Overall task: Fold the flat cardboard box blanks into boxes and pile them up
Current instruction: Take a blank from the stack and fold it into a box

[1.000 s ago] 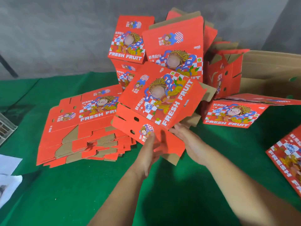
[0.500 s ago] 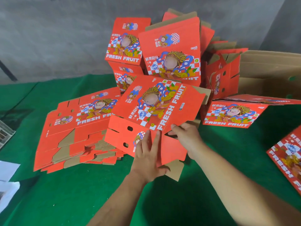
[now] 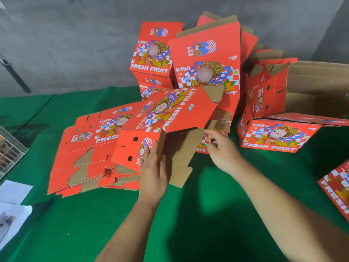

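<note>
Your left hand (image 3: 153,167) lies with straight fingers flat against the short red end panel of the half-opened box (image 3: 170,118), bracing it so the sleeve stays squared while you work the bottom. Your right hand (image 3: 221,148) is at the open brown underside, fingers loosely curled and narrow by a bottom flap; whether they actually pinch that flap, you cannot tell from here. The box sits tilted, printed face up, its far end lifted, which leaves the bottom flaps facing you and free to tuck.

It rests partly on the stack of flat blanks (image 3: 88,154) toward the left edge of the green worktop (image 3: 188,224), so the next blank is close to hand. The pile of folded boxes (image 3: 188,59) leans along the back edge, near enough to add this one. Several there stand with top flaps open; nothing shows inside them. The large plain carton (image 3: 317,87) at the right back corner is open too, its contents hidden.
</note>
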A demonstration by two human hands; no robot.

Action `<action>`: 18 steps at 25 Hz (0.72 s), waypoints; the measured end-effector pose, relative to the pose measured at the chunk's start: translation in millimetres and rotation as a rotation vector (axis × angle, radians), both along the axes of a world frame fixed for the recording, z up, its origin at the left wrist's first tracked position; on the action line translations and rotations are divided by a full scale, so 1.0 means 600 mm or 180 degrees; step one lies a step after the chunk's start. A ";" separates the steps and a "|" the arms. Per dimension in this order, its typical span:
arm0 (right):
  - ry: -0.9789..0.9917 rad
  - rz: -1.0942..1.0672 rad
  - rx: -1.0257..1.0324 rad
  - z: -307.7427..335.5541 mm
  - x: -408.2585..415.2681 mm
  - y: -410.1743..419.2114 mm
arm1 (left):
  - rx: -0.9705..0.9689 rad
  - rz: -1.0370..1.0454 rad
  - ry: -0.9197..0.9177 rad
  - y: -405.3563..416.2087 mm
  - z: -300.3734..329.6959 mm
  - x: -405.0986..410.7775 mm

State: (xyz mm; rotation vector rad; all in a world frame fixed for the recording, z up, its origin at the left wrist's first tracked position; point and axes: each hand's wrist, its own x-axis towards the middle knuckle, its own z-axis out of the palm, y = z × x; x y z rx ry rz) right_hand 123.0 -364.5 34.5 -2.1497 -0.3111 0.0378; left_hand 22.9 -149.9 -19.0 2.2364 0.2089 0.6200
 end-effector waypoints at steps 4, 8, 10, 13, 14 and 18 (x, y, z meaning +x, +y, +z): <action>-0.0217 0.0157 -0.0931 -0.004 0.029 -0.024 | -0.0494 0.0244 -0.0390 0.022 0.032 -0.007; -0.0542 0.0248 -0.1155 0.000 0.049 -0.018 | -0.0632 0.0292 -0.0691 0.021 0.059 -0.006; -0.0773 0.0078 -0.0877 0.010 0.052 -0.017 | -0.0941 0.0355 -0.0897 0.020 0.076 -0.008; -0.1237 0.0063 -0.0172 0.031 0.049 -0.018 | -0.1404 0.0652 -0.1436 0.029 0.112 -0.008; -0.1400 0.0117 -0.0022 0.039 0.048 -0.017 | -0.1489 0.0703 -0.1684 0.034 0.127 -0.008; -0.1475 0.0529 0.0284 0.068 0.045 -0.013 | -0.1558 0.0558 -0.2041 0.061 0.182 0.006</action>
